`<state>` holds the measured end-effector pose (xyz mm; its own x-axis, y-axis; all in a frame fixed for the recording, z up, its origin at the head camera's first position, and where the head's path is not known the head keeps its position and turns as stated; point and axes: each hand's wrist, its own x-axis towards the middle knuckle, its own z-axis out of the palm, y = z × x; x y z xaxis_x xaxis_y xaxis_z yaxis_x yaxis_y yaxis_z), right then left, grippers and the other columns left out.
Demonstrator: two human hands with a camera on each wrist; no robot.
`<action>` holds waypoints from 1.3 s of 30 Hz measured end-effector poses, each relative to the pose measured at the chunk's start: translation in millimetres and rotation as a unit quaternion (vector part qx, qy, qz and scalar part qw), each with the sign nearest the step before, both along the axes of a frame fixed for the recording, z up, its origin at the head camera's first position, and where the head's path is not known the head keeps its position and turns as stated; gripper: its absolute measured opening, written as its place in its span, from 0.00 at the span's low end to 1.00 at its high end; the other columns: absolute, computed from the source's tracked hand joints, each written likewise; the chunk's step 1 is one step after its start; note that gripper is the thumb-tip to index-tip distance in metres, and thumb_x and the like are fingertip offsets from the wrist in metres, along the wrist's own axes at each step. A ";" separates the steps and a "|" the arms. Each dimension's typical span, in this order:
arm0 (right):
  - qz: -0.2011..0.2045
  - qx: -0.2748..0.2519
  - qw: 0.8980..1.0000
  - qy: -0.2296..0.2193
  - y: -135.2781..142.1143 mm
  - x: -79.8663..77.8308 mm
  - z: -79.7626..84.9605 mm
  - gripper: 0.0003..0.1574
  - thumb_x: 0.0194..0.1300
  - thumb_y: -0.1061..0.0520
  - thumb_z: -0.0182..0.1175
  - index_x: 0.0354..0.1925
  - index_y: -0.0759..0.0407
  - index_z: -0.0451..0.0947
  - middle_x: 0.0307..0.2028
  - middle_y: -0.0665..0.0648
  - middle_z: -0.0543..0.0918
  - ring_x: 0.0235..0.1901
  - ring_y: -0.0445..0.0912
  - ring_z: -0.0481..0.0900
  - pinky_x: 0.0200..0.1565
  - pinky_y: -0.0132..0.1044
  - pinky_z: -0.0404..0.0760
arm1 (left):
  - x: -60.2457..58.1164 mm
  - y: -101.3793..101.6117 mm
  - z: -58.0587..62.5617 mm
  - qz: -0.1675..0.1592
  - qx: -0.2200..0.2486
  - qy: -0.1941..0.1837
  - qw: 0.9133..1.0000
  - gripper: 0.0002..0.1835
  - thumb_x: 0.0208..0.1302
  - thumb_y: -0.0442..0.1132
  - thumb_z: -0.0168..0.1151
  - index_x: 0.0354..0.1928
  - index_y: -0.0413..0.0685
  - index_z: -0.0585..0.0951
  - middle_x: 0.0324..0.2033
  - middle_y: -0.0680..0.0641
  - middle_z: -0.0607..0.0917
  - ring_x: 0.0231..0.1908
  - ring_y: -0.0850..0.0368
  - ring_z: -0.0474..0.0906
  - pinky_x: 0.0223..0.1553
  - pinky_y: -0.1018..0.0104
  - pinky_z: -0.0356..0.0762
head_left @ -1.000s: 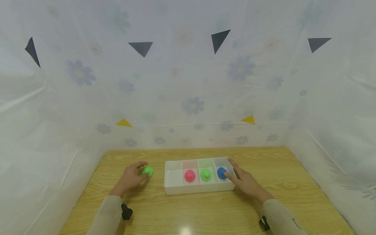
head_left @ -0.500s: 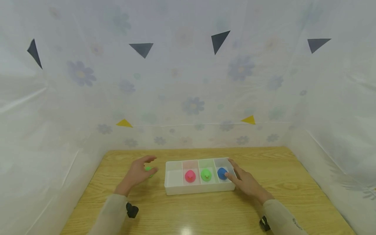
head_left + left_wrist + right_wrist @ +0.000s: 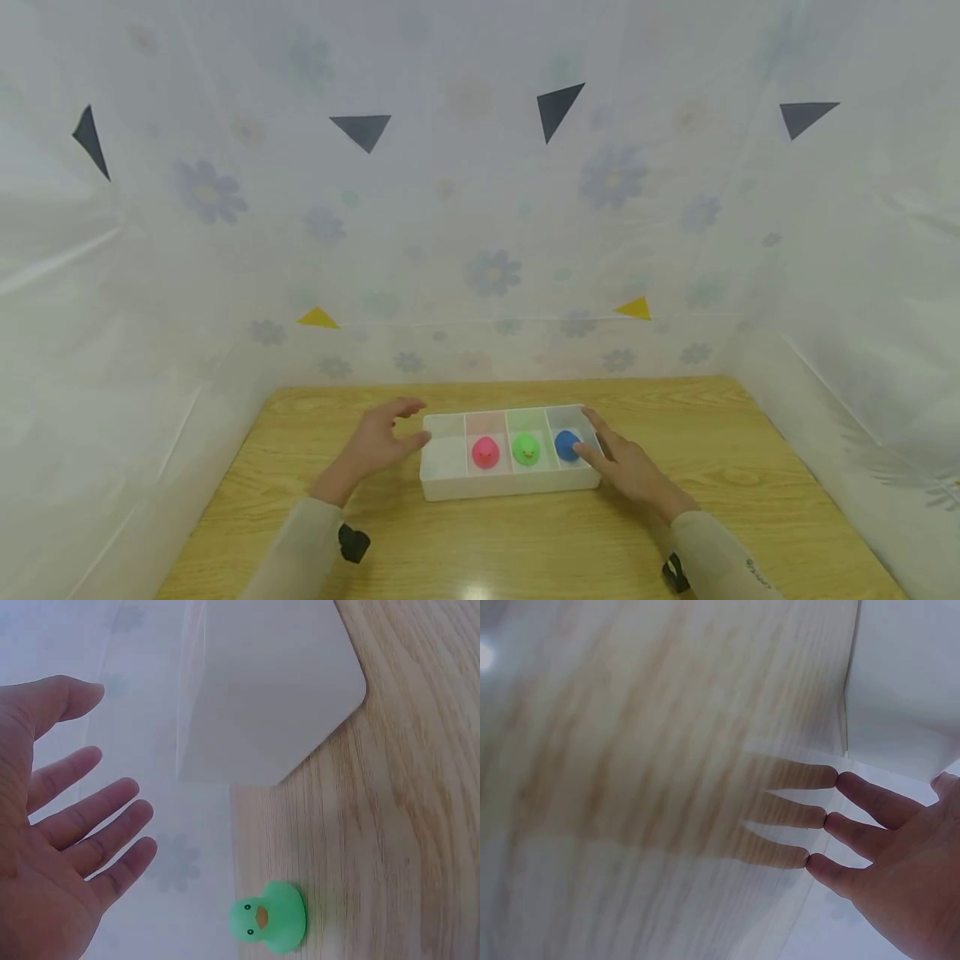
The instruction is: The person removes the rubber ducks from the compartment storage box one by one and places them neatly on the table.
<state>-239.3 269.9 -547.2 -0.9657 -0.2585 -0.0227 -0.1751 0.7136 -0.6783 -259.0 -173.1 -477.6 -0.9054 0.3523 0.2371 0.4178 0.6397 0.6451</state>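
Note:
My left hand (image 3: 378, 442) is open, thumb and fingers spread, its tips right at the left end of a white divided tray (image 3: 510, 486). A green rubber duck (image 3: 276, 919) stands on the table beyond that hand in the left wrist view; in the head view the hand hides it. My right hand (image 3: 633, 473) rests at the tray's right end, thumb over the rim, with several straight fingertips touching the table. Inside the tray sit a pink duck (image 3: 485, 452), a second green duck (image 3: 526, 450) and a blue duck (image 3: 566, 445), partly covered by the right thumb.
The tray's compartments are tinted white, pink, green and grey from left to right. Beneath lies a wooden table (image 3: 480, 546). White flowered sheeting (image 3: 480, 208) rises at its back and sides, carrying black and yellow triangles.
My left hand has moved right from beside the loose green duck to the tray's left end, passing in front of the duck. The right hand, tray and ducks inside stay put.

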 end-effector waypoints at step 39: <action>-0.002 0.002 1.000 0.003 0.5 -2.3 -5.1 0.47 0.81 0.30 0.46 0.85 0.28 0.34 0.82 0.68 0.56 0.73 0.70 0.69 0.69 0.71 0.69 | 2.7 63.8 -16.7 -0.075 -0.019 -0.059 0.995 0.29 0.68 0.47 0.71 0.68 0.49 0.80 0.67 0.46 0.82 0.67 0.42 0.79 0.66 0.40 0.78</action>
